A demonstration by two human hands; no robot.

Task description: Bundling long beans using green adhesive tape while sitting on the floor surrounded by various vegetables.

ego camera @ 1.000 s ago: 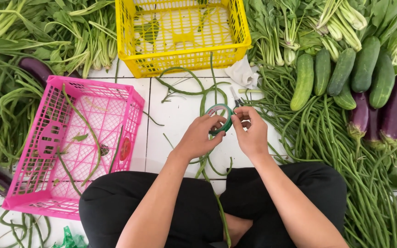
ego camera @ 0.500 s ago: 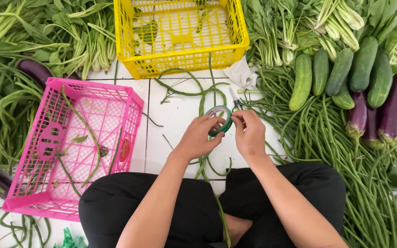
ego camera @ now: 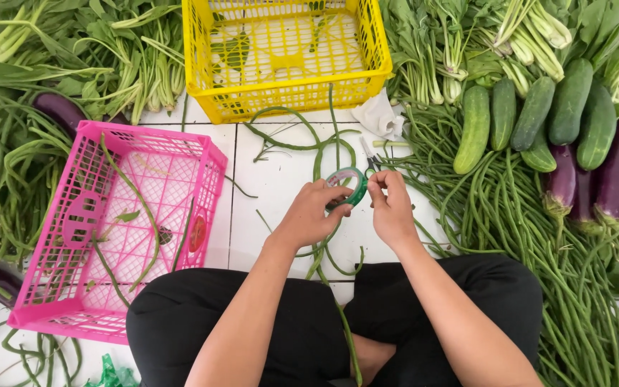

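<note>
Change: the 2 hands have drawn slightly closer over the white tiled floor [ego camera: 281, 179]. Left hand [ego camera: 309, 215] grips the green tape roll [ego camera: 349, 185]; right hand [ego camera: 390, 208] pinches its loose end. Long beans [ego camera: 324, 251] lie beneath, pink crate [ego camera: 209, 172] alongside.

One crate [ego camera: 130, 229] lies at left of the frame, another basket [ego camera: 288, 57] at upper centre. Cucumbers [ego camera: 531, 115] and eggplants [ego camera: 603, 172] fill the upper right, above long beans [ego camera: 524, 236] on the floor [ego camera: 281, 179].
</note>
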